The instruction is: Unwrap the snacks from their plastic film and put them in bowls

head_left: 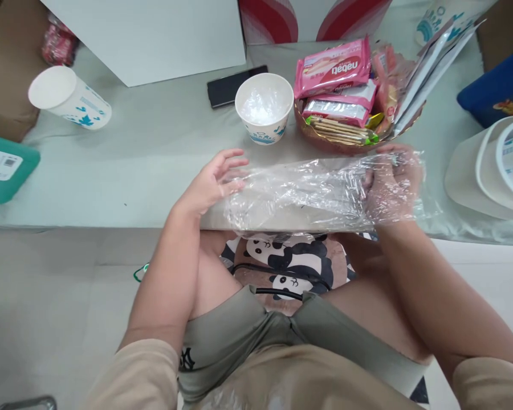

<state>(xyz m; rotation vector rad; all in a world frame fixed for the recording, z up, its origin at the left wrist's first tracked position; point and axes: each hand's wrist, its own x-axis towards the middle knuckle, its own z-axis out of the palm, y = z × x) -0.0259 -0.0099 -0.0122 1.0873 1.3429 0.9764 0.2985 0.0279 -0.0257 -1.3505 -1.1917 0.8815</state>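
Note:
A long clear plastic bag (299, 191) stretches crinkled along the table's front edge, between my two hands. At its left end is my left hand (211, 181), open with the fingers apart; the thumb side touches the film. My right hand (391, 185) is at the other end, seen through the shiny plastic, its fingers curled in on the film. Glare and folds hide part of those fingers. Just beyond the bag stands a paper cup (265, 128) with crumpled clear plastic inside. Behind my right hand is a bowl (325, 136) heaped with pink wafer packets (333, 67) and stick snacks (342, 130).
A black phone (226, 90) lies behind the cup. At left are a tipped paper cup (85, 105) and a green container (15, 176). White bins (465, 171) and a blue package (496, 85) stand at right. A white box (154, 40) borders the back.

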